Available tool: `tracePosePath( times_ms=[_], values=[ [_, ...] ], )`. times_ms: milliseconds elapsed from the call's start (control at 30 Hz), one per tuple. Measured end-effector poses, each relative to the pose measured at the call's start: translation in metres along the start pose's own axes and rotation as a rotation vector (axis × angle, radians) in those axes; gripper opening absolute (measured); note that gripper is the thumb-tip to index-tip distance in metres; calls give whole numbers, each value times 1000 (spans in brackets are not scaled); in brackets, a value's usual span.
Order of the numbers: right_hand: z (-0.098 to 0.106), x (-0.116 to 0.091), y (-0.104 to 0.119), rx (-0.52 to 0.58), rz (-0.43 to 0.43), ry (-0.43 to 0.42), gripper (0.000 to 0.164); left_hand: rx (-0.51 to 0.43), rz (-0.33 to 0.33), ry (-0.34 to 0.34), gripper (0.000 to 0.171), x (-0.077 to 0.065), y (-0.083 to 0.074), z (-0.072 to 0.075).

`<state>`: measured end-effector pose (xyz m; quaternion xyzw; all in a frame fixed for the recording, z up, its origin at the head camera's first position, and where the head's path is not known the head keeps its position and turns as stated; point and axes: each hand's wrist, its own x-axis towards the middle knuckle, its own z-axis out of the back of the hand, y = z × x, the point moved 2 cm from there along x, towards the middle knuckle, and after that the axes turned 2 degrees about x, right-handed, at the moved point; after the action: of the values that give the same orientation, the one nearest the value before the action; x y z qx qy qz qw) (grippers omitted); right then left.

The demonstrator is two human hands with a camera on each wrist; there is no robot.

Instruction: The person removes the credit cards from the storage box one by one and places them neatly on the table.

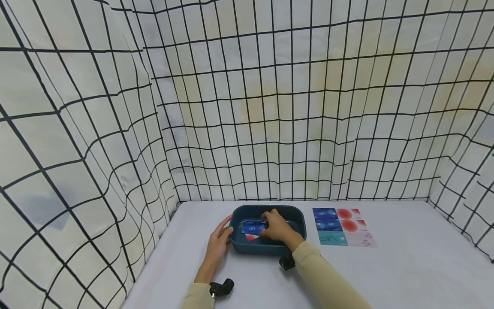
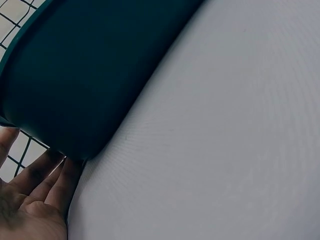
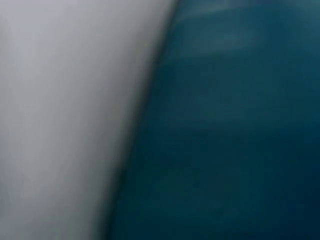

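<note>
The left hand [image 1: 218, 244] lies with straight fingers against the outer wall of the dark blue tray [image 1: 297, 214] on the worktop [image 1: 405, 266]. The right hand [image 1: 275, 229] reaches inside, fingers curled over a blue card [image 1: 252, 229]; whether its grip has closed on it I cannot tell. 6 cards [image 1: 343, 231] lie just beside the tray. The card is likely thin, light, stiff and slippery; take it by an edge.
</note>
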<state>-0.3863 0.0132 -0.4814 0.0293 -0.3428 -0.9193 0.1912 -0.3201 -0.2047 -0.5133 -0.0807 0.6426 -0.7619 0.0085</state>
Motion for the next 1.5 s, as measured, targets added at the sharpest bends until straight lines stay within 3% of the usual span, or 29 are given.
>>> tracePosePath(
  times_ms=[333,1033,1500],
  values=[
    [-3,1,-6,-100,-31,3,63,-15,7,10,46,2,0,-2],
    [-4,1,-3,-121,-45,23,55,-11,2,1,45,0,0,0],
    [1,1,-3,-72,-43,-21,52,-27,-2,13,46,0,-1,1]
  ],
)
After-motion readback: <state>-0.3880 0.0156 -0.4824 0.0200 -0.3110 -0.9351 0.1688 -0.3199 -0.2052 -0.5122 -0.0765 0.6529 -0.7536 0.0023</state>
